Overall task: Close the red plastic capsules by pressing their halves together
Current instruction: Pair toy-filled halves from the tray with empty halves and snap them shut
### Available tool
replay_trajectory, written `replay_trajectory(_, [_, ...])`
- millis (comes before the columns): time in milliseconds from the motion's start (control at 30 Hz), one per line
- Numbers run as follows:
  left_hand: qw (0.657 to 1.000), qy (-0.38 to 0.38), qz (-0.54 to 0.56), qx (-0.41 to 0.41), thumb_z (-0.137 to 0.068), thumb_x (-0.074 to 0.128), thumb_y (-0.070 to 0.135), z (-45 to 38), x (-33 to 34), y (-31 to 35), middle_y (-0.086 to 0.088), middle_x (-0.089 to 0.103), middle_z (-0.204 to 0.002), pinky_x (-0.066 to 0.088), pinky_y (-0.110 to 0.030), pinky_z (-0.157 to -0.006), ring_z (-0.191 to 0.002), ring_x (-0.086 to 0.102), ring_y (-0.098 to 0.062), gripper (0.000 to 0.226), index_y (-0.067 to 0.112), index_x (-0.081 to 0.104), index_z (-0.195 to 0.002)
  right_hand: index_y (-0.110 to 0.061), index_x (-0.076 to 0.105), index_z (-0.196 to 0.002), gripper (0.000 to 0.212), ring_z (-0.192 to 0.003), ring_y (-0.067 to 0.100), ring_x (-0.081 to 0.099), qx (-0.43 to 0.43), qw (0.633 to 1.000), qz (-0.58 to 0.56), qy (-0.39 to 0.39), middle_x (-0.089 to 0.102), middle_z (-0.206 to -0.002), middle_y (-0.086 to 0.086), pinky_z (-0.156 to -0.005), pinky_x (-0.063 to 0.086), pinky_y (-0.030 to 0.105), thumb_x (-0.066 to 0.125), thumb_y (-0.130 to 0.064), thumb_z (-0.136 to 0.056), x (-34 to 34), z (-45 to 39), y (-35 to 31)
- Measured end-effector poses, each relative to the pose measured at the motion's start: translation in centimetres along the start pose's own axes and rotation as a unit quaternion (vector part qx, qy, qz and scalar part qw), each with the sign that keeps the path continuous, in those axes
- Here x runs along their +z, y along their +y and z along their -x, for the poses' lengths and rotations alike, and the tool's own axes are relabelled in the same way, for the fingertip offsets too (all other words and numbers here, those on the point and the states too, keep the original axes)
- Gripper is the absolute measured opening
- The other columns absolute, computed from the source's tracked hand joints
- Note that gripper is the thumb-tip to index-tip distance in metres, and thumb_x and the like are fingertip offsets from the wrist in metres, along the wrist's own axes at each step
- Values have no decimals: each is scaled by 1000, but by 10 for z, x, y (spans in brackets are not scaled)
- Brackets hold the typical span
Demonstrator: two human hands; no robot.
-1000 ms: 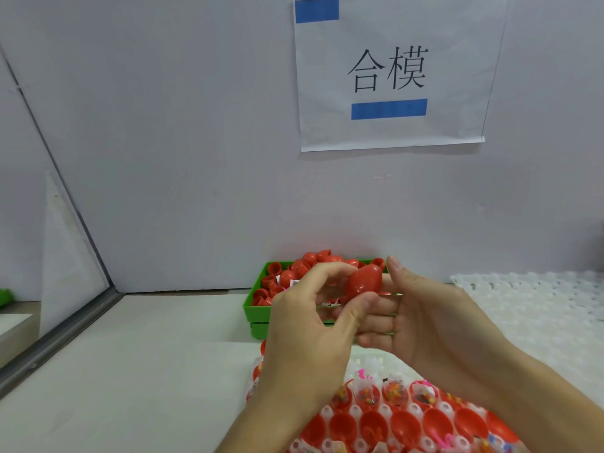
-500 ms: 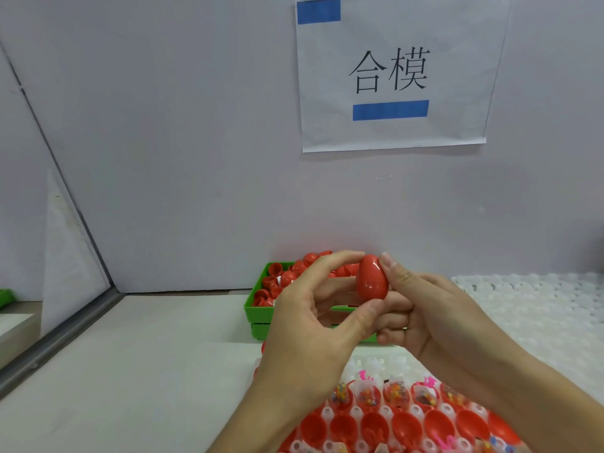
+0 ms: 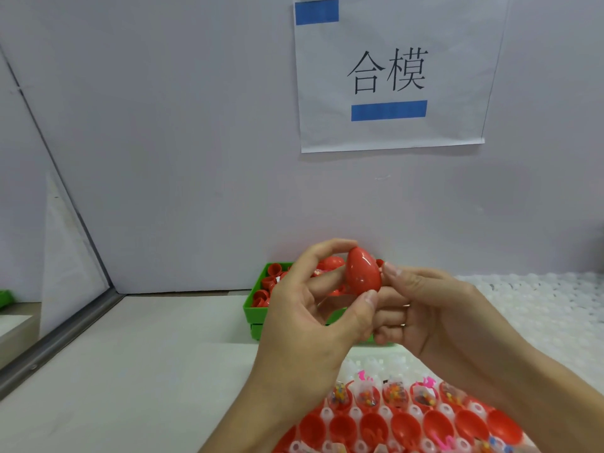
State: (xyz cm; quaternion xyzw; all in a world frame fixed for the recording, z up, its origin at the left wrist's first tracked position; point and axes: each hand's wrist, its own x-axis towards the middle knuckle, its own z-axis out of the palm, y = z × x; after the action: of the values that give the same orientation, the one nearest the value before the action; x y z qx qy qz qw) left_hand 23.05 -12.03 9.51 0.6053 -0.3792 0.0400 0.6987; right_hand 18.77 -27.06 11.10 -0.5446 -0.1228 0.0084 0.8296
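While both hands are raised above the counter point(image 3: 157, 354), a red capsule point(image 3: 362, 276) stands nearly upright between them, its narrow end up. The left hand point(image 3: 313, 325) pinches it, forefinger curled over the top and thumb point(image 3: 366, 305) under the base; the right hand point(image 3: 434, 315) grips its right side, thumb tip against the shell and fingers curled behind. Behind the hands a green bin point(image 3: 256, 308) holds loose red halves point(image 3: 271, 273). Below them, a white tray point(image 3: 369, 364) carries open red halves point(image 3: 405, 426), some holding small coloured toys point(image 3: 340, 395).
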Motion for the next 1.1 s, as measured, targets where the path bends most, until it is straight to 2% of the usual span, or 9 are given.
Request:
replay_trajectory(100, [999, -4, 35, -9, -82, 66, 8, 0, 0, 2, -4, 76, -104, 57, -21, -74, -95, 74, -20, 37, 32, 63, -110, -8, 77, -77, 24, -61, 17, 70, -12, 1000, -1, -24, 74, -74, 11, -58, 56, 22, 77, -32, -74, 0, 0, 0])
replay_trajectory(167, [998, -15, 54, -12, -85, 64, 6, 1, -1, 2, -4, 75, -110, 57, -24, -77, -99, 73, -21, 37, 31, 62, -111, -6, 76, -82, 37, -65, 17, 71, -22, 999, -13, -27, 73, -76, 12, -62, 57, 23, 87, -38, -66, 1, 0, 1])
replay_trajectory(300, [997, -19, 69, 1, -88, 63, 6, -1, -1, 3, -2, 73, -116, 56, -24, -83, -107, 70, -19, 36, 30, 61, -115, -7, 77, -83, 48, -71, 23, 74, -77, 997, -7, 25, 74, -80, 17, -67, 60, 26, 94, -39, -51, 4, -2, 5])
replay_trajectory(367, [998, 7, 61, 16, -86, 68, 19, -3, -1, 2, -1, 73, -113, 56, -28, -87, -109, 69, -20, 30, 29, 65, -115, -10, 78, -81, 52, -76, 26, 76, -115, 990, 42, 70, 76, -82, 18, -69, 59, 24, 95, -44, -45, 7, -2, 5])
replay_trajectory(467, [996, 63, 63, 6, -77, 70, 37, -6, -1, 0, 1, 74, -101, 56, -35, -88, -103, 70, -21, 32, 31, 72, -108, -18, 77, -78, 41, -77, 26, 76, -168, 969, 129, 127, 77, -81, 12, -69, 58, 21, 92, -43, -48, 13, 0, 4])
replay_trajectory(567, [993, 81, 86, -11, -74, 73, 38, -7, -2, 0, -4, 75, -97, 57, -32, -82, -95, 72, -22, 32, 28, 76, -105, -22, 76, -73, 26, -74, 23, 76, -188, 958, 159, 149, 77, -79, 8, -65, 57, 18, 83, -38, -54, 18, 2, 2])
replay_trajectory(733, [986, 99, 127, -36, -72, 77, 37, -8, -1, 4, -14, 75, -98, 60, -32, -77, -88, 74, -22, 36, 17, 75, -103, -23, 76, -72, 24, -69, 19, 75, -187, 956, 168, 151, 77, -76, 6, -63, 57, 18, 80, -38, -54, 20, 2, 1])
replay_trajectory(867, [981, 103, 162, -37, -80, 72, 22, -7, -1, 5, -12, 73, -89, 59, -30, -75, -83, 74, -21, 26, 18, 74, -106, -20, 77, -77, 27, -72, 19, 76, -188, 956, 170, 147, 78, -79, 6, -65, 56, 17, 79, -36, -55, 20, 4, 1])
replay_trajectory(1100, [982, 111, 146, -33, -78, 72, 22, -6, 0, 10, -11, 76, -98, 57, -25, -77, -88, 74, -18, 21, 16, 75, -98, -19, 75, -77, 28, -66, 14, 74, -277, 912, 235, 191, 76, -72, 0, -62, 57, 16, 82, -33, -54, 29, 6, 2])
